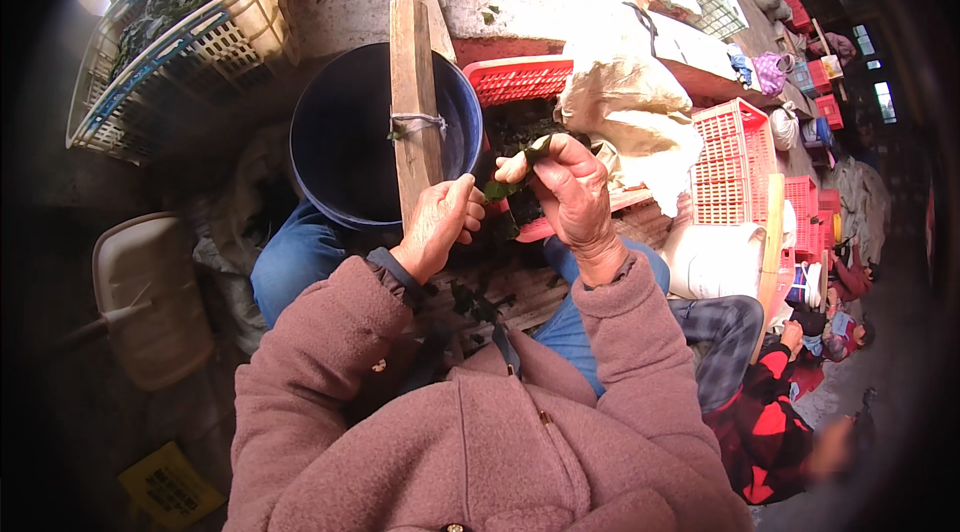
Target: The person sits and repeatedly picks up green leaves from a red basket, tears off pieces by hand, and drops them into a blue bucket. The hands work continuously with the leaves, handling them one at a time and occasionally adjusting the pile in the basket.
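**Many containers about the lap, one green leaf (497,192) in hand**

The pale lattice crate (160,87) at upper left is the largest, with dark leaves (185,2) inside. Next comes the blue tub (458,122), over the left knee, its inside mostly in shadow. To its right sits the red crate (515,80) with dark greens in it, a cream cloth sack (630,122) draped over its right side. A wooden plank (412,82) lies across the tub, bound with cord.

The step in hand looks like working the leaf with the fingertips; the next move seems to call for a light, steady pinch, since it is probably thin and easily torn. The right hand (575,194) has thumb and forefinger closed on the leaf, near the tub's right edge. The left hand (440,222) is just beside it, thumb against a bent forefinger, other fingers curled; whether it grips the leaf too, I cannot tell.
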### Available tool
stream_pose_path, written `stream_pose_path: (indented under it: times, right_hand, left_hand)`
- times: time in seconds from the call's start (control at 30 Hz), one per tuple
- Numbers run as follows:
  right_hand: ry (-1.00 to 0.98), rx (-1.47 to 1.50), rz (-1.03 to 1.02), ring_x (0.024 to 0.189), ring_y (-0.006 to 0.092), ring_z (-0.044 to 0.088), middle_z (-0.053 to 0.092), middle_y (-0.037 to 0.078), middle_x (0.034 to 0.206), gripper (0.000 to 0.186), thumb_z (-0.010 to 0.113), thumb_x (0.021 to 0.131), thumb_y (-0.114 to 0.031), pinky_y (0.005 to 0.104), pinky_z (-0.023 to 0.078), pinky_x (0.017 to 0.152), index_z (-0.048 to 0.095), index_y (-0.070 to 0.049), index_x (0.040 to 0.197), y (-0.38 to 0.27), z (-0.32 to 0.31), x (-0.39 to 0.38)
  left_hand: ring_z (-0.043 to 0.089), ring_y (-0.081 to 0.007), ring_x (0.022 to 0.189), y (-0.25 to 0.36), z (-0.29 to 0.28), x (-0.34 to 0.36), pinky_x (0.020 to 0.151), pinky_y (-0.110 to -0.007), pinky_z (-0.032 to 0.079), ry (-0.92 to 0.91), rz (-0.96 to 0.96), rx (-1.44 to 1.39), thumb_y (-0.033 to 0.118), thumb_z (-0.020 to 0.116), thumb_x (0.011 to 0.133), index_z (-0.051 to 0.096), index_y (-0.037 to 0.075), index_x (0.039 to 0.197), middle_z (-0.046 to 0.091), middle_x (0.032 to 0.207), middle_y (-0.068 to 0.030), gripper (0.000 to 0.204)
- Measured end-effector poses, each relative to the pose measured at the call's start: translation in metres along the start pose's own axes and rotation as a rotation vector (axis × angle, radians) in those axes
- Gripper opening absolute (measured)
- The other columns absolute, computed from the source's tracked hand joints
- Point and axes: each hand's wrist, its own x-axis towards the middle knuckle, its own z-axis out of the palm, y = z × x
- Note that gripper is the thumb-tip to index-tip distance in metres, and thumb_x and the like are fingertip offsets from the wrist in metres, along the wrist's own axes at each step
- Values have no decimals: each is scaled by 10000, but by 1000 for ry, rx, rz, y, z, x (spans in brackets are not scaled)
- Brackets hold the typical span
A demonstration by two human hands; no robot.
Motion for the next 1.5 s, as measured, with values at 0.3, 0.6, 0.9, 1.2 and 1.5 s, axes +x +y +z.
stream_pose_path:
  times: [0.3, 0.6, 0.9, 1.2, 1.5]
  right_hand:
    - [-514, -900, -472, 1055, 309, 539, 639, 54, 943, 230, 599, 633, 48, 451, 405, 932, 631, -51, 838, 22, 17, -50]
    - [390, -134, 216, 777, 85, 594, 644, 23, 864, 157, 542, 956, -143, 229, 494, 721, 611, -6, 991, 46, -23, -49]
    - [171, -702, -11, 737, 95, 506, 580, 39, 792, 173, 500, 953, -158, 270, 453, 667, 575, -1, 954, 72, -22, -32]
    - [80, -261, 585, 505, 43, 428, 482, -50, 642, 281, 539, 933, -273, 222, 369, 451, 548, -60, 749, 65, -33, -29]
    - [27, 46, 472, 523, 39, 444, 551, -33, 717, 124, 627, 864, -160, 194, 366, 477, 607, -39, 884, 65, -34, -26]
  left_hand:
    - [618, -217, 849, -10, -10, 22, 783, -328, 516, -375, -285, -656, 250, 431, 984, 540, -18, 1063, 645, 967, -111, 300]
    - [549, -147, 756, -13, -7, 18, 757, -299, 469, -418, -13, -297, 171, 523, 940, 564, 58, 954, 563, 807, -9, 121]
    - [585, -66, 817, 7, -7, 5, 671, -225, 447, -560, -18, 212, 155, 569, 887, 614, 49, 872, 633, 822, -10, 116]
    - [645, -343, 855, -10, -4, 13, 774, -345, 506, -61, 598, 718, 68, 628, 819, 608, -46, 902, 658, 876, -177, 142]
    - [662, -274, 762, -15, -12, 19, 680, -331, 508, -95, 400, 664, 89, 643, 840, 591, 19, 1046, 655, 847, -175, 223]
